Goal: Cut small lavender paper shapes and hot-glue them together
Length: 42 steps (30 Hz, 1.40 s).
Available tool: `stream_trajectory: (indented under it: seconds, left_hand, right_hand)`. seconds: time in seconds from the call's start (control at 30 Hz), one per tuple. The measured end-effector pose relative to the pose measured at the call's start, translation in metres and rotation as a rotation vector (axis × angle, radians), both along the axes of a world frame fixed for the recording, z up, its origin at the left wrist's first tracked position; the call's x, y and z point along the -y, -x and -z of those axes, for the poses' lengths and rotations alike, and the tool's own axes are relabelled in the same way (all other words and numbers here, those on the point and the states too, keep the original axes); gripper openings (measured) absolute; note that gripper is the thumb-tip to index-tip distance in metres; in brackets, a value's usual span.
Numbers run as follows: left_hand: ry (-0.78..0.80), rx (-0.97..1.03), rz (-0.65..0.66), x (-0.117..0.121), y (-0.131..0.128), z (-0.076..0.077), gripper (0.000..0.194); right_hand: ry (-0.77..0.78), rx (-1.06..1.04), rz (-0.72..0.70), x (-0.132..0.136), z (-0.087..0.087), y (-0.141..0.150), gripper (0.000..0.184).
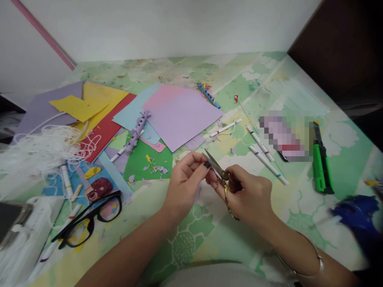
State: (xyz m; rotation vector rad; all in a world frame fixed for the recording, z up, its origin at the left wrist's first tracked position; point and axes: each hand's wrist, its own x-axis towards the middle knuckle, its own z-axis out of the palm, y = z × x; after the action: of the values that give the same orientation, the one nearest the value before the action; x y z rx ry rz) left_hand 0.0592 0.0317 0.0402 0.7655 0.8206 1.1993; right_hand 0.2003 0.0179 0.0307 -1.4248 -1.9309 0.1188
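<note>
My right hand (251, 195) grips a small pair of scissors (220, 169) with gold-coloured handles. Their blades point up and to the left, slightly apart, beside the fingertips of my left hand (187, 179). That left hand is closed in a pinch, thumb against fingers; whatever sits between them is mostly hidden and too small to name. Just left of it, lilac and yellow paper scraps (155, 169) lie on a green paper sheet (137, 161). Beyond my hands rests a large lilac paper sheet (185, 115).
Eyeglasses (95, 217), tangled white string (56, 147) and a paper-wrapped lilac stick (137, 129) lie left. To the right are white marker pens (267, 164), a blurred-out phone-like object (284, 137), a green box cutter (322, 167) and a blue glue gun-like tool (356, 211).
</note>
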Motion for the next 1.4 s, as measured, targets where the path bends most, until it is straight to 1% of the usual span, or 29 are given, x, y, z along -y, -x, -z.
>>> stream_trajectory:
  seconds: [0.17,0.37,0.63,0.73,0.8,0.9,0.97,1.07,1.13,1.23,1.33,1.4]
  left_hand:
    - [-0.028,0.005,0.006,0.000,0.001,0.001,0.004]
    - [-0.047,-0.018,-0.008,-0.002,0.003,0.001,0.004]
    - [-0.067,-0.045,-0.022,-0.003,0.004,0.001,0.003]
    - [-0.075,-0.067,-0.023,-0.004,0.006,0.000,0.004]
    - [-0.074,-0.088,-0.026,-0.005,0.007,0.000,0.004]
    - [-0.062,-0.112,-0.027,-0.005,0.009,0.000,0.003]
    - [-0.054,-0.112,-0.023,-0.005,0.009,0.001,0.003]
    - [-0.046,-0.110,-0.018,-0.005,0.009,0.002,0.003]
    - [-0.037,-0.108,-0.013,-0.006,0.008,0.001,0.003]
    - [-0.015,-0.097,-0.010,-0.006,0.008,0.001,0.003]
    - [-0.008,-0.095,0.000,-0.005,0.007,0.000,0.005]
    - [-0.014,-0.101,0.014,-0.004,0.007,0.001,0.004]
  right_hand:
    - [-0.022,-0.018,-0.014,-0.002,0.001,-0.002,0.026]
    - [-0.035,0.002,-0.013,-0.002,0.002,-0.005,0.021]
    - [-0.052,0.019,-0.021,-0.002,0.000,-0.007,0.018]
    - [-0.035,0.024,-0.030,-0.002,-0.001,-0.008,0.018]
    - [-0.004,0.015,-0.018,-0.003,-0.002,-0.010,0.018]
    - [0.086,0.011,0.054,-0.010,-0.001,-0.018,0.020]
    - [0.220,0.093,0.088,-0.017,0.002,-0.026,0.020]
    - [0.473,0.318,0.115,-0.025,0.007,-0.036,0.014]
    - [0.577,0.408,0.109,-0.027,0.010,-0.039,0.010]
    - [0.621,0.430,0.053,-0.025,0.011,-0.038,0.012]
    - [0.597,0.445,0.029,-0.023,0.006,-0.035,0.018]
    - [0.579,0.476,0.038,-0.023,0.000,-0.034,0.020]
